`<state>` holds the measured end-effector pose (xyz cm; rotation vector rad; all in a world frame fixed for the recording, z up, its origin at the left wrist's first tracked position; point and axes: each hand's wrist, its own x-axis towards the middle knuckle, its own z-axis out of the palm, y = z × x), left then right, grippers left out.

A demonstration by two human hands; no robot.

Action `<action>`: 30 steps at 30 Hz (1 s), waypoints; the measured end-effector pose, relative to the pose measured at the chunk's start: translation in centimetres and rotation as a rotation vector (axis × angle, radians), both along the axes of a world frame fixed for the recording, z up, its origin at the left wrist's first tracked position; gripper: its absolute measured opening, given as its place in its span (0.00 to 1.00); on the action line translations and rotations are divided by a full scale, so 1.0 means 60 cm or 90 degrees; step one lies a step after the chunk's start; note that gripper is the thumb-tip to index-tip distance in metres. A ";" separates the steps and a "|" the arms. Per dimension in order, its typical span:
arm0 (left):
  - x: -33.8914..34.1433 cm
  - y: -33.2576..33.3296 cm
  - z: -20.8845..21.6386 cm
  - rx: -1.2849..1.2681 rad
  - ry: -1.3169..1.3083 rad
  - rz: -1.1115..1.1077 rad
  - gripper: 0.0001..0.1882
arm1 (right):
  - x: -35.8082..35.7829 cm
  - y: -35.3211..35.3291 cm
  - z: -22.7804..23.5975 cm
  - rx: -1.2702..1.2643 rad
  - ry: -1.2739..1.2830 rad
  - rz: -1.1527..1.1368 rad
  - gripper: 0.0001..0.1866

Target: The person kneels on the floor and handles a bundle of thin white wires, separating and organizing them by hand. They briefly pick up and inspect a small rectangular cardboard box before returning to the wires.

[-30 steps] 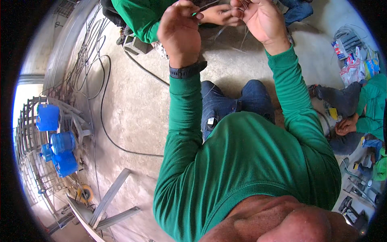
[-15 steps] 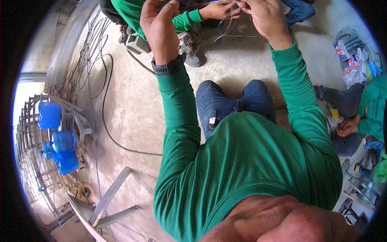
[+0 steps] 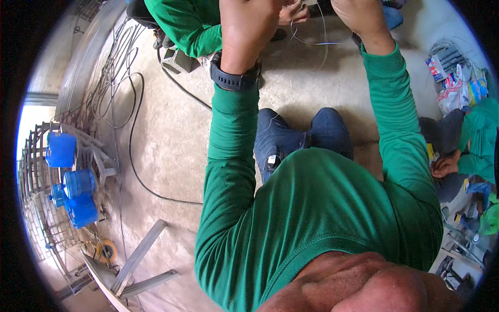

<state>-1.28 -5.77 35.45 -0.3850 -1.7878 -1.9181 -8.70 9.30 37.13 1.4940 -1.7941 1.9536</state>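
Observation:
Both my arms reach forward to the upper edge. My left hand (image 3: 247,34), with a black watch (image 3: 234,79) on the wrist, is raised there, and its fingers are cut off or hidden. My right hand (image 3: 365,20) is raised opposite it, with its fingertips also out of view. Thin, clear-looking wire (image 3: 323,43) hangs in loose loops between my hands. A co-worker's hand (image 3: 294,13) is at the upper end of those loops, partly behind my left hand. Whether my own fingers grip the wire does not show.
A co-worker in a green sleeve (image 3: 189,28) is just ahead on the left, by a concrete block (image 3: 179,60). Black cable (image 3: 136,156) runs over the floor. Blue water containers (image 3: 79,183) and metal bars (image 3: 138,257) lie left. Another person (image 3: 475,138) sits right, near plastic bags (image 3: 457,91).
My left hand has moved right and further up, now covering part of the co-worker's arm. My right hand has shifted up and slightly right. The wire loops hang differently.

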 end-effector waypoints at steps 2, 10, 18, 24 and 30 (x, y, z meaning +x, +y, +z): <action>-0.002 -0.005 -0.010 0.038 0.022 -0.008 0.05 | 0.000 0.002 -0.001 0.018 -0.025 0.029 0.07; -0.014 -0.019 -0.066 0.344 0.071 -0.202 0.04 | 0.020 0.014 -0.003 0.107 -0.079 -0.065 0.06; -0.008 -0.118 -0.118 0.259 0.063 0.148 0.02 | -0.002 0.037 0.001 0.055 0.093 -0.211 0.05; 0.004 -0.119 -0.089 0.188 0.138 0.262 0.05 | 0.001 0.028 0.001 0.032 0.138 -0.243 0.07; 0.045 0.009 -0.003 -0.168 0.342 0.321 0.12 | 0.023 0.018 -0.005 0.006 0.203 -0.295 0.05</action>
